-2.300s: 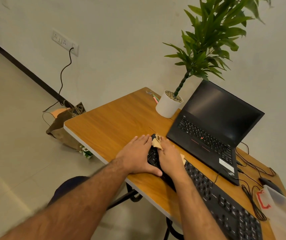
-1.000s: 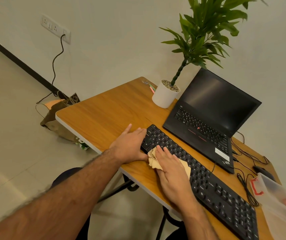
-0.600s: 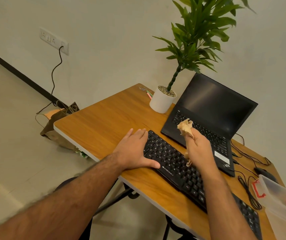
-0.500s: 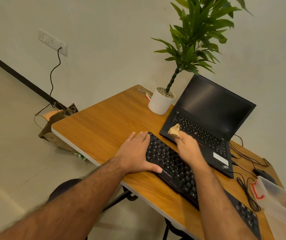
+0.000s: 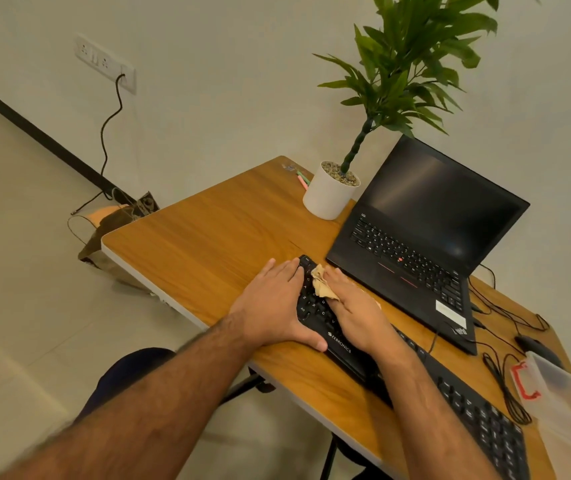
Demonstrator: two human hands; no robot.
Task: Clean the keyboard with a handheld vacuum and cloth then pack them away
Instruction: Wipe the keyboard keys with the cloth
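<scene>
A black keyboard (image 5: pixel 467 407) lies diagonally along the front of the wooden desk (image 5: pixel 207 237). My left hand (image 5: pixel 273 306) lies flat over the keyboard's left end, fingers straight, thumb along its front edge. My right hand (image 5: pixel 353 310) presses a crumpled beige cloth (image 5: pixel 322 285) onto the keys near the far left corner. Most of the cloth is hidden under my palm. No handheld vacuum shows in this view.
An open black laptop (image 5: pixel 415 244) stands behind the keyboard, with a white potted plant (image 5: pixel 329 195) to its left. Cables (image 5: pixel 505 379) and a dark mouse (image 5: pixel 533 344) lie at the right, beside a translucent plastic box (image 5: pixel 564 403). A bag (image 5: pixel 110 237) sits on the floor.
My right hand lifted the cloth off the keys, swung it up toward the laptop, then came back down and now presses it on the keyboard's far left corner. My left hand stayed put.
</scene>
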